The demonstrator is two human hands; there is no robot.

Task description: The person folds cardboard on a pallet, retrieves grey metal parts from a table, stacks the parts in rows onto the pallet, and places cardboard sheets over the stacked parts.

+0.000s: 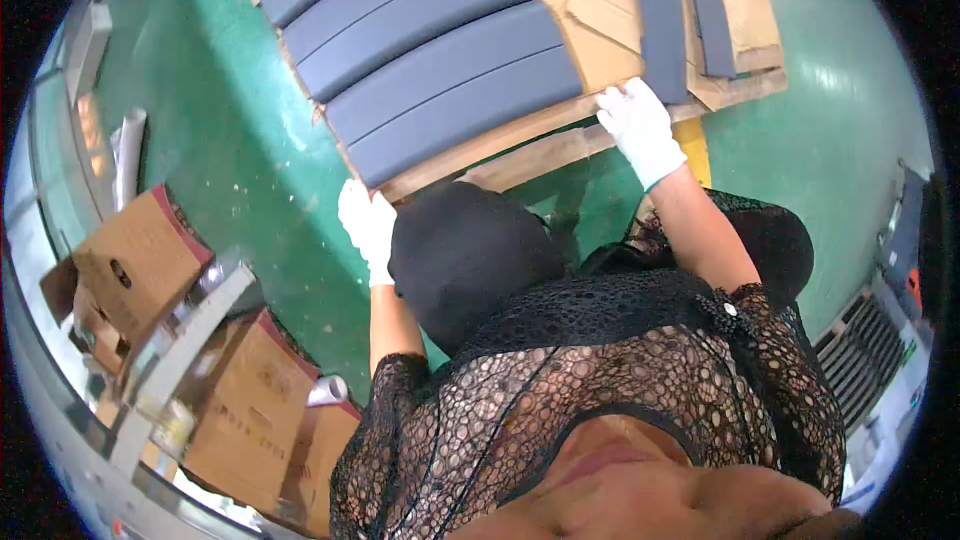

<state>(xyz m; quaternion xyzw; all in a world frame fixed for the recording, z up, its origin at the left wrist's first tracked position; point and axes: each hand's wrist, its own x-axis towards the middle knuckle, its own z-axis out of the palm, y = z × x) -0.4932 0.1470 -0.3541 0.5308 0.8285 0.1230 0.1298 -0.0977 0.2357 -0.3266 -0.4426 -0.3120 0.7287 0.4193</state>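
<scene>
Gloved left hand [368, 227] and right hand [641, 133] meet the near edge of the pallet [545, 157], grip indeterminable; uneven pulling could slide the blue-grey panels [440, 112] askew.

2 white-gloved hands [640, 132] and 6 blue-grey panels [455, 80] in view
The panels are 4 wide, counting partly visible ones, and 2 narrow; of brown cardboard boxes [250, 415], at least 3.

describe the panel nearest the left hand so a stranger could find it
Find the wooden pallet on the green floor. On its left lies a row of long blue-grey panels. Only that row's nearest panel has a corner beside the gloved left hand.
</scene>
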